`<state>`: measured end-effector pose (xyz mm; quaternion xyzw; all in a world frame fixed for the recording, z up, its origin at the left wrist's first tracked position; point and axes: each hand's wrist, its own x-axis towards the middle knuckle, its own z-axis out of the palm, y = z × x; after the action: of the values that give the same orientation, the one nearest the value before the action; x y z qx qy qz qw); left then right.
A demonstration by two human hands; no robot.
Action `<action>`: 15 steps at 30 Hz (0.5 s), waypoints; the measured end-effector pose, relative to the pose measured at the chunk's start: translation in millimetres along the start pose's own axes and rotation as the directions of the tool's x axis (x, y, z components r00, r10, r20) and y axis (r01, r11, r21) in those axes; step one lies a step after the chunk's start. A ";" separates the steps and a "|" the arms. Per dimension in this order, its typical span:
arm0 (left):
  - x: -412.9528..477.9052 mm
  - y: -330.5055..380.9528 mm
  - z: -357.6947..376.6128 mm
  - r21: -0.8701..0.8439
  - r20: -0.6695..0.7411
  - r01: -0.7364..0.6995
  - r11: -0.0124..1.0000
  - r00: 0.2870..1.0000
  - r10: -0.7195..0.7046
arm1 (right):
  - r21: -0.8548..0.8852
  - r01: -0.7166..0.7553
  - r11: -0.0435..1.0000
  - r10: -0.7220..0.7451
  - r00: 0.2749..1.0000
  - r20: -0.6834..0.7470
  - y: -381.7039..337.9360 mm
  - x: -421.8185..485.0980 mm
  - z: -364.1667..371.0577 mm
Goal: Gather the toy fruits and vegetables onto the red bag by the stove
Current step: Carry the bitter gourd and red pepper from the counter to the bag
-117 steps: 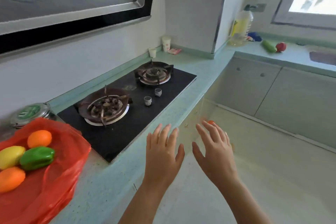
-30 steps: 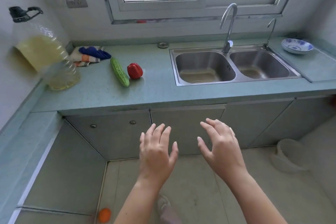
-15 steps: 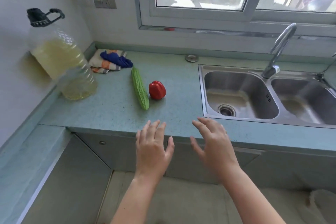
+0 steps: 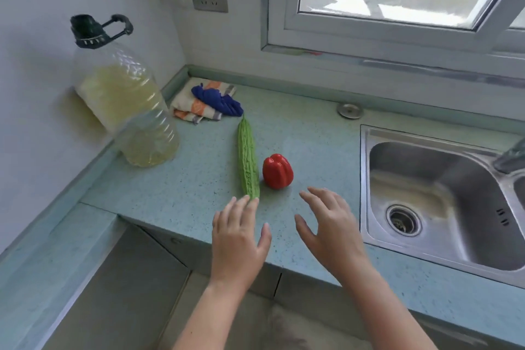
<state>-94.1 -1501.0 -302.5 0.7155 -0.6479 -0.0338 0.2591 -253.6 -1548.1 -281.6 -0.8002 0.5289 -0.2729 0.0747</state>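
Head view shows two toy vegetables on the green desk (image 4: pixel 312 150): one long bumpy green gourd (image 4: pixel 248 158) lying lengthwise from the back toward the front edge, and one red pepper (image 4: pixel 277 171) just beside its near half, on the side toward the sink (image 4: pixel 443 196). Two bare hands reach over the front edge, each grip wide and holding nothing. Fingertips (image 4: pixel 250 202) of the left hand (image 4: pixel 240 239) are at the near tip of the gourd; whether they touch it I cannot tell. Spread fingers of the right hand (image 4: pixel 329 230) hover near the pepper, apart from it. Toward the back left corner stand one clear oil bottle (image 4: pixel 125 102) and one folded cloth (image 4: pixel 203 102) with a blue rag (image 4: pixel 218 100) on it. One round metal cap (image 4: pixel 350 110) lies near the back edge. Against half a second ago, both hands have come forward over the desk, and the vegetables lie as before. The red bag is out of view.
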 end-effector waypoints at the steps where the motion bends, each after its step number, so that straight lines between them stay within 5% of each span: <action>1: 10.9 -1.0 4.4 0.001 0.013 0.010 1.000 1.000 -0.010 | 0.005 -0.002 1.000 0.002 1.000 0.010 5.6 11.4 4.7; 15: 106.7 -31.4 68.8 -0.023 0.091 0.300 0.954 0.950 -0.297 | 0.120 0.028 0.992 -0.058 0.966 0.253 58.5 114.4 85.9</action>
<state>-75.1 -1623.5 -344.3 0.7983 -0.5420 -0.1155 0.2357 -223.0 -1689.2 -336.7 -0.8343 0.4807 -0.1989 0.1824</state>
